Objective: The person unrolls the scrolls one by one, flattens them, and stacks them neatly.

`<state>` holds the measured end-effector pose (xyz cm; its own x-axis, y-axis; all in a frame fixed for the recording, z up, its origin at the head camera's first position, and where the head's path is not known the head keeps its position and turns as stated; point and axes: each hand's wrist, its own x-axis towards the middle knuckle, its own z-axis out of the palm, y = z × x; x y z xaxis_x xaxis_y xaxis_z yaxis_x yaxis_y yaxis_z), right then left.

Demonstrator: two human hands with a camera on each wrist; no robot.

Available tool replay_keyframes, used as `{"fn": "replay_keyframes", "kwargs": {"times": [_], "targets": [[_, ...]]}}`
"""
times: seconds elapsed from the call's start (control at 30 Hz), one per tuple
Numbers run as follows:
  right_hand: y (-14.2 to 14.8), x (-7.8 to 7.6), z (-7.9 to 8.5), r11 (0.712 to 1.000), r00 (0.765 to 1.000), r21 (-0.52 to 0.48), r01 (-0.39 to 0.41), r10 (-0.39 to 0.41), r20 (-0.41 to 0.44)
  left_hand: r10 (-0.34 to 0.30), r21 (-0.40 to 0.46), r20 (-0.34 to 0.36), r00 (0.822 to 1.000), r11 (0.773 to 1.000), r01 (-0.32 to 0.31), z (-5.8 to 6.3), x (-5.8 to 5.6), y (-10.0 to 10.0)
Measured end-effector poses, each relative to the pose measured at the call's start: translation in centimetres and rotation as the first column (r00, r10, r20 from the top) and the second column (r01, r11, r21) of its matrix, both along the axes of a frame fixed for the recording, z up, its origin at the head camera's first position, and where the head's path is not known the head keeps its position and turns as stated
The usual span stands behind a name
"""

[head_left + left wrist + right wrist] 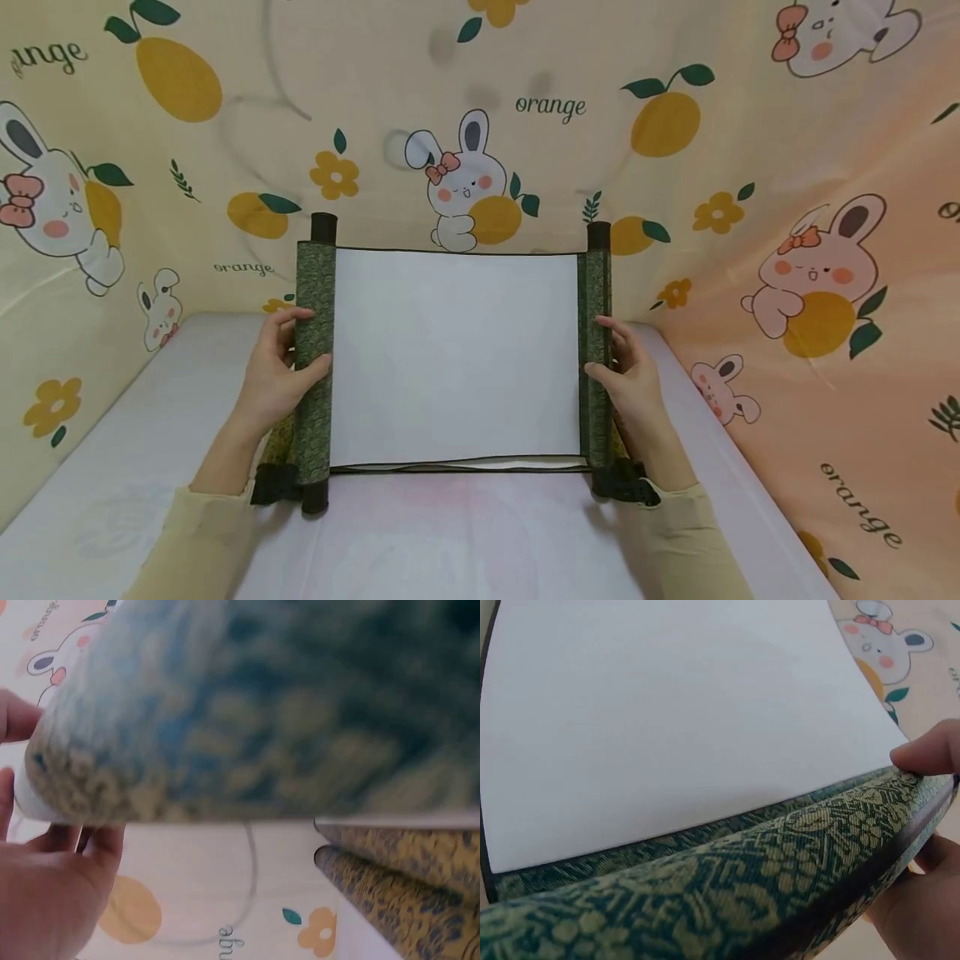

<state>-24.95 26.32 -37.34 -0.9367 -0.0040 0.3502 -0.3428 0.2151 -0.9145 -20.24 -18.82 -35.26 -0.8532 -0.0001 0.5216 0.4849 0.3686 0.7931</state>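
Observation:
A hanging scroll with a blank white sheet [456, 354] stretches between two rolls of green patterned brocade with black rod ends. My left hand [281, 367] grips the left roll [316, 400], thumb on the near face and fingers around the outer side. On the other side, my right hand [630, 367] holds the right roll [597, 417] the same way, its thumb near the sheet's edge. The right wrist view shows this brocade roll [727, 892] close up, with the thumb over it. In the left wrist view the left roll [247, 727] is blurred and hides part of the fingers.
Behind the scroll, yellow-brown patterned rolls [412, 900] lie on the white table [450, 542]; black ends [276, 485] show beside each forearm. A cream cloth [390, 75] printed with rabbits and oranges hangs at the back and sides.

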Motion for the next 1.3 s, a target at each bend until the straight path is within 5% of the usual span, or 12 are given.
{"fn": "replay_keyframes", "kwargs": {"times": [0.3,0.6,0.93,1.17,1.3], "targets": [[0.1,1.1,1.3,0.999,1.000,-0.020,-0.028,0.028,-0.002,0.021,-0.098,-0.005,1.000,0.995,-0.021,0.5,0.5,-0.3],[0.1,1.8,2.0,1.000,1.000,-0.007,-0.004,0.004,0.007,0.027,-0.108,0.013,1.000,0.994,-0.026,-1.5,-1.4,-1.9],[0.0,1.4,1.8,1.000,1.000,0.011,0.008,-0.008,0.026,0.052,-0.096,0.030,0.998,0.994,-0.049,-1.6,-1.8,-1.5],[-0.2,1.4,2.0,0.995,0.997,0.064,0.071,-0.071,0.001,0.096,-0.092,0.018,0.995,0.991,-0.094,-0.1,-0.6,-1.0],[0.0,1.9,1.9,0.995,0.997,0.067,0.077,-0.076,-0.015,0.114,-0.097,0.018,0.993,0.989,-0.112,-0.6,-0.3,-1.3]]}}
